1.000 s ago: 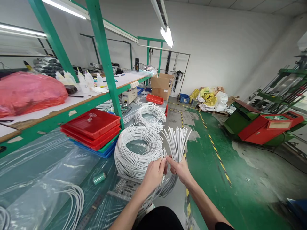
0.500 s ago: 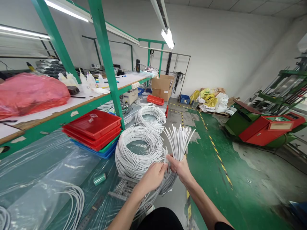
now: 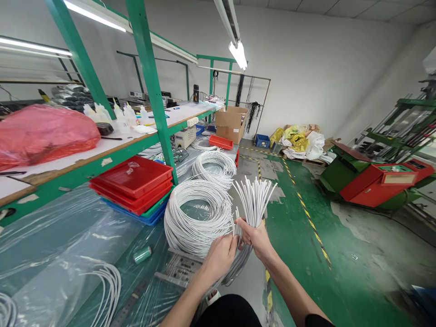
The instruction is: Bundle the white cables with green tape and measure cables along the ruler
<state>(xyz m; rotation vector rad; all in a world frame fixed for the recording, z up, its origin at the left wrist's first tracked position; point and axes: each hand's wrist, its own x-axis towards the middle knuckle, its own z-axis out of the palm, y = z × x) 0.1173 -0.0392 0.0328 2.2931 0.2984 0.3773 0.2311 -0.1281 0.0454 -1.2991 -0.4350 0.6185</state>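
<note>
My right hand is wrapped round a thick bundle of white cables, whose cut ends fan out above my fist. Close beside it, my left hand pinches a few white cables that stand up between the two hands. Lower down, the cables hang in a grey-looking loop below my hands, partly hidden by my left wrist. A large coil of white cable lies just left of my left hand, and a second coil sits behind it.
Stacked red trays stand left, under a green-framed workbench. A green tape roll, a metal ruler and loose white cables lie on the plastic-covered lower surface. A cardboard box is further back; a red-green machine stands right.
My left hand has shifted slightly down, and the cable strands around it have moved. My right hand keeps its grip on the bundle, nearly in place.
</note>
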